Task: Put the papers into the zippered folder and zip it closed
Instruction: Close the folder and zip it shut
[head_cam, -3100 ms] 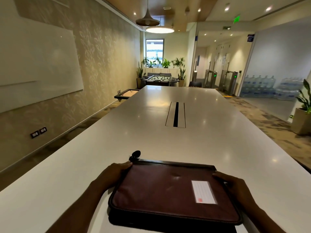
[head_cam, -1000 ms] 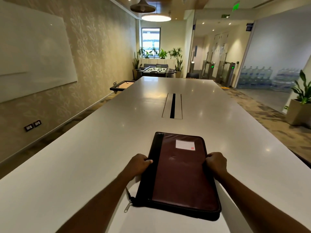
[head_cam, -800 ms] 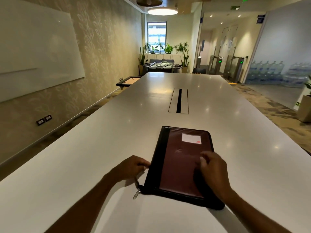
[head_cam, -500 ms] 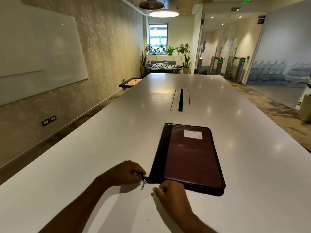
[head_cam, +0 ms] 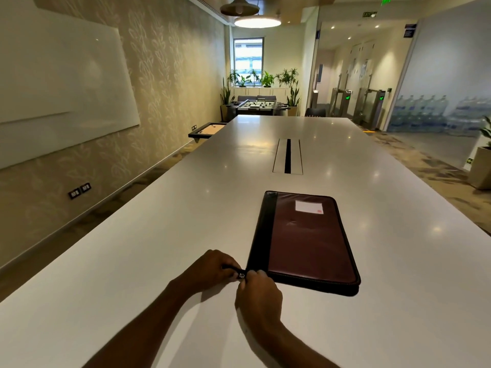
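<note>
Your left hand (head_cam: 212,269) and right hand (head_cam: 259,293) are pinching the zipper pull (head_cam: 241,275) at the folder's (head_cam: 308,243) seven-o'clock corner; be steadying that corner.

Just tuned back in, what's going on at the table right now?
A person is working on the maroon zippered folder, which lies flat and shut on the long white table. Both hands meet at its near-left corner: the left hand and the right hand are pinched around the small metal zipper pull. No loose papers are in sight. How far the zipper has been run cannot be told from here.
</note>
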Demonstrator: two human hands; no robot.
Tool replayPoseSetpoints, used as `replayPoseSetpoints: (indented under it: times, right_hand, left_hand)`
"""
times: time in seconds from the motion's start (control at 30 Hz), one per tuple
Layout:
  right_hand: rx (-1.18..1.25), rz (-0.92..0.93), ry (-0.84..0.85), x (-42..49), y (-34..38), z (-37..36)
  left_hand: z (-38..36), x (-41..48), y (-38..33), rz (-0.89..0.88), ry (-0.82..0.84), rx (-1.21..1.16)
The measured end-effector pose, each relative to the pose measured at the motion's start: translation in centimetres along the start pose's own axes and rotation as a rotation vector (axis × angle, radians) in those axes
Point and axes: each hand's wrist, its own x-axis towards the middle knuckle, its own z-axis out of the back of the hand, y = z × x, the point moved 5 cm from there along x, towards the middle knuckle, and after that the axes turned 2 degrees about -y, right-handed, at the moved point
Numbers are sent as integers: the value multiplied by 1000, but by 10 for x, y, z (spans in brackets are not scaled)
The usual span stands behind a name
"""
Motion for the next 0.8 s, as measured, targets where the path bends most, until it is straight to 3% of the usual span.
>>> replayPoseSetpoints:
  times: [0.33, 0.8]
  right_hand:
    - [-56, -142, -117, 4, -64, 37]
    - [-181, -316, -279, -2, -194, 117]
  left_hand:
    - [0, -1, 2, 68, -91, 175]
    - [1, 4, -2, 119, -59, 371]
